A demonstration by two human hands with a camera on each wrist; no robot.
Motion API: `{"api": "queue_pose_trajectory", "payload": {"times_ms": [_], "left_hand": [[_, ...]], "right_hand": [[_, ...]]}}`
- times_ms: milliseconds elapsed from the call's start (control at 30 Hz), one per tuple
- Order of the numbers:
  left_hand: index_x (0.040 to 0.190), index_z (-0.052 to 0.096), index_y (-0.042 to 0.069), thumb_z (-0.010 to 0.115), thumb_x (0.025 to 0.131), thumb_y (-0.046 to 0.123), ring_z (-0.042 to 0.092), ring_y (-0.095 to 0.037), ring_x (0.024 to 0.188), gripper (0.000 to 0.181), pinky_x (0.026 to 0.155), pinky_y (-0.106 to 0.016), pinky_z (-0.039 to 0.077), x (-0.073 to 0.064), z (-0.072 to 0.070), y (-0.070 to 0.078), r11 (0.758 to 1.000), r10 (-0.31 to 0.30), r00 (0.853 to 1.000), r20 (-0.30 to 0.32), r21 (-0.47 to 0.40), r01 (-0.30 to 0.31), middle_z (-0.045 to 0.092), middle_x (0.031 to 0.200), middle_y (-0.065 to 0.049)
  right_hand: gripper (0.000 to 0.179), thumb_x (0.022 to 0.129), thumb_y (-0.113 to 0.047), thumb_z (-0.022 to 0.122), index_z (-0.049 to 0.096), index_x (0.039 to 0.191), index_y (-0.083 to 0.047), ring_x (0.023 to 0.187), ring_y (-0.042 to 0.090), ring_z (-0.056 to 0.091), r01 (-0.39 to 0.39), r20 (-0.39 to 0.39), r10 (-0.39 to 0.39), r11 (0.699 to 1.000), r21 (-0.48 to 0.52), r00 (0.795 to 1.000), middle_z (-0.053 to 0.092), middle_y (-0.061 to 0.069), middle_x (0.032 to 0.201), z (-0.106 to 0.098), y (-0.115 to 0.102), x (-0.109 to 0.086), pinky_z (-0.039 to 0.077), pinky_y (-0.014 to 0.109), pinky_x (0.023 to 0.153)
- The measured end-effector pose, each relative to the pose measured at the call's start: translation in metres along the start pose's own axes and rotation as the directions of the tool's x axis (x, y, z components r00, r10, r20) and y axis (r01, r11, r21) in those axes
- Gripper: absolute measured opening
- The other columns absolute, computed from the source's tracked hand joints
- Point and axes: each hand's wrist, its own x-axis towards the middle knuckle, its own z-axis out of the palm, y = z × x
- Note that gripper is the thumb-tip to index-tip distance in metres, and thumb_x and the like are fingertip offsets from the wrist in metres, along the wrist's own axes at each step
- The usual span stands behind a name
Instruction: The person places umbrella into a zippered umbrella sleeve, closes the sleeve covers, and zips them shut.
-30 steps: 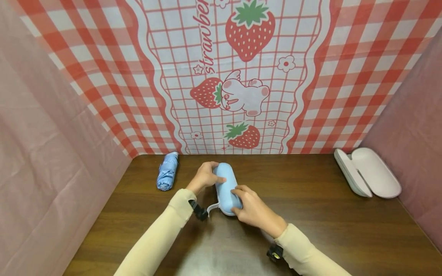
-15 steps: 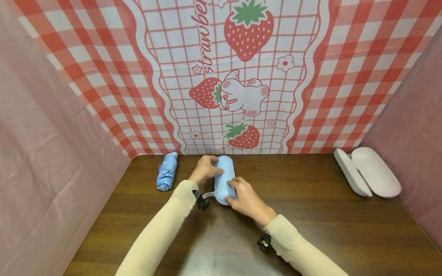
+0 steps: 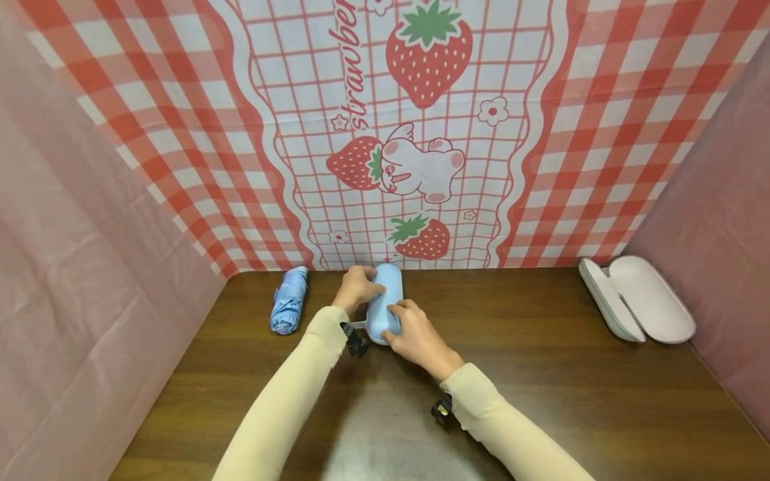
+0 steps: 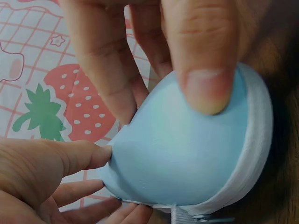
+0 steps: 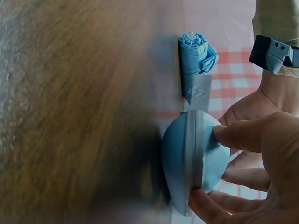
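A light blue, oblong zippered case (image 3: 380, 312) lies on the table near the back wall, its far end close to the cloth. My left hand (image 3: 356, 288) grips its far left part, thumb on top. Nearer to me, my right hand (image 3: 418, 337) holds the near right end between thumb and fingers. In the left wrist view both hands are on the rounded blue shell (image 4: 163, 154), with its white zipper band (image 4: 259, 126) along the edge. The right wrist view shows the zipper running round the case and a grey strap (image 5: 202, 91) at its end. Its inside is hidden.
A folded blue umbrella (image 3: 289, 300) lies to the left. At the far right an opened white hard case (image 3: 650, 300) rests beside the pink side cloth. A red checked strawberry cloth (image 3: 421, 167) hangs behind the wooden table (image 3: 541, 374).
Both hands have moved the blue case away from me and slightly left, towards the back wall, keeping hold of it. The umbrella and white case stay in place.
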Motion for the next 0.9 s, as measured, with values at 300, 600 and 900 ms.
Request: {"api": "queue_pose_trajectory", "payload": {"times_ms": [300,600,900], "left_hand": [[0.139,0.06,-0.002,0.074,0.096,0.023,0.06,-0.039,0.127,0.052,0.096,-0.044,0.058,0.0,0.006,-0.005,0.998,0.045,0.997,-0.055,0.046,-0.042,0.06,0.142,-0.023],[0.141,0.056,-0.004,0.069,0.099,0.027,0.062,-0.04,0.124,0.054,0.095,-0.047,0.058,-0.011,0.012,-0.012,0.992,0.088,0.992,-0.086,0.097,-0.08,0.06,0.14,-0.025],[0.148,0.046,-0.003,0.072,0.097,0.027,0.056,-0.043,0.129,0.064,0.104,-0.054,0.05,-0.037,0.021,-0.01,0.963,0.2,0.972,-0.127,0.208,-0.171,0.055,0.141,-0.027]], "right_hand": [[0.055,0.091,-0.018,0.079,0.061,0.134,0.011,0.12,0.044,0.061,-0.027,-0.01,0.027,0.999,0.039,1.0,0.057,0.031,0.135,0.0,0.003,0.003,0.057,0.05,0.096],[0.059,0.093,-0.018,0.077,0.055,0.141,0.007,0.128,0.045,0.057,0.005,0.042,-0.007,0.999,0.05,0.999,0.054,0.032,0.141,-0.003,0.01,-0.003,0.051,0.054,0.104],[0.059,0.093,-0.016,0.076,0.053,0.144,0.005,0.128,0.043,0.058,0.007,0.028,-0.008,1.0,0.017,1.0,0.056,0.029,0.141,-0.021,0.026,-0.017,0.049,0.054,0.107]]}}
